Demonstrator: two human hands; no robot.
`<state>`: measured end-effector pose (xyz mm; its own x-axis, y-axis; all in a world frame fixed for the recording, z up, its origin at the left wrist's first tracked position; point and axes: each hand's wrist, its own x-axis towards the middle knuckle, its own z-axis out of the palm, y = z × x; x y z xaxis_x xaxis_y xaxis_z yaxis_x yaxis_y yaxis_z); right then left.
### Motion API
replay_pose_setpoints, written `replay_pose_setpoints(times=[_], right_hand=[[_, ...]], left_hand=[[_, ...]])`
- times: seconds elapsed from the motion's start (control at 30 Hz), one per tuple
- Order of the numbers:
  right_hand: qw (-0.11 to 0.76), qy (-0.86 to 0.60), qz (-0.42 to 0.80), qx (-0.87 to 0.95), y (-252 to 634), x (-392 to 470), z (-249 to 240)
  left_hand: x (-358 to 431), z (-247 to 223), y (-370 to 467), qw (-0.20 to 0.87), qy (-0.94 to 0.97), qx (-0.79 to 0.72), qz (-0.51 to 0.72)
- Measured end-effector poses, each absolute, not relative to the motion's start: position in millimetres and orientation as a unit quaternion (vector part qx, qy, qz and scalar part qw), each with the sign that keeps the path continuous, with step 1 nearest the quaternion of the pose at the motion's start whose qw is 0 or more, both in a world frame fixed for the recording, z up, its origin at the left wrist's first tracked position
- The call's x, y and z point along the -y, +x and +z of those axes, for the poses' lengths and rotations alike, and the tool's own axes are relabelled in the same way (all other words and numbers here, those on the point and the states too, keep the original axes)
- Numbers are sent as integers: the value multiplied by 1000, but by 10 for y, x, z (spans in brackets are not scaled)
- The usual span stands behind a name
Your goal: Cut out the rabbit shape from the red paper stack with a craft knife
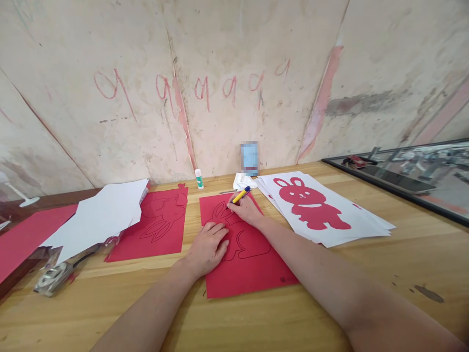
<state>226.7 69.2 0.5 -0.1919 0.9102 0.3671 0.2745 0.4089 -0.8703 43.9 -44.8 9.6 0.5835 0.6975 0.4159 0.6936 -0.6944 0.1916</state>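
Note:
In front of me a red sheet (252,278) printed with black rabbit outlines lies on the wooden table. My left hand (207,247) rests on its left part, palm down and fingers loosely bent, with nothing gripped. Closed around a yellow pen-shaped tool (240,196) with a blue end, my right hand (245,209) is over the top of the sheet, by the rabbit's ears. The tool's tip is too small and hidden to tell whether it is a nib or a blade. My right forearm covers part of the sheet's right side.
To the right, a red rabbit cutout (311,208) lies on white sheets (366,230). Another printed red sheet (164,239) and white paper (102,210) lie left, near a tape measure (53,279). A glue stick (199,179) stands by the wall; a black-framed panel (450,217) is far right.

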Motion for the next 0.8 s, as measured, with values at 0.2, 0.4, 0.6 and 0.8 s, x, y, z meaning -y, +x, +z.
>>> replay_pose_setpoints(times=[0.2,0.4,0.6,0.8], right_hand=[[465,-432,331,698,2263,-660,50],[464,-432,325,702,2258,-657,50],[461,-433,337,698,2255,-676,23],[450,-438,324,708,2254,-674,30]], left_hand=[[447,88,441,2,889,-391,237],[440,76,433,8,888,-390,244],[440,75,430,11,888,-392,240],[441,80,432,16,889,-388,244]])
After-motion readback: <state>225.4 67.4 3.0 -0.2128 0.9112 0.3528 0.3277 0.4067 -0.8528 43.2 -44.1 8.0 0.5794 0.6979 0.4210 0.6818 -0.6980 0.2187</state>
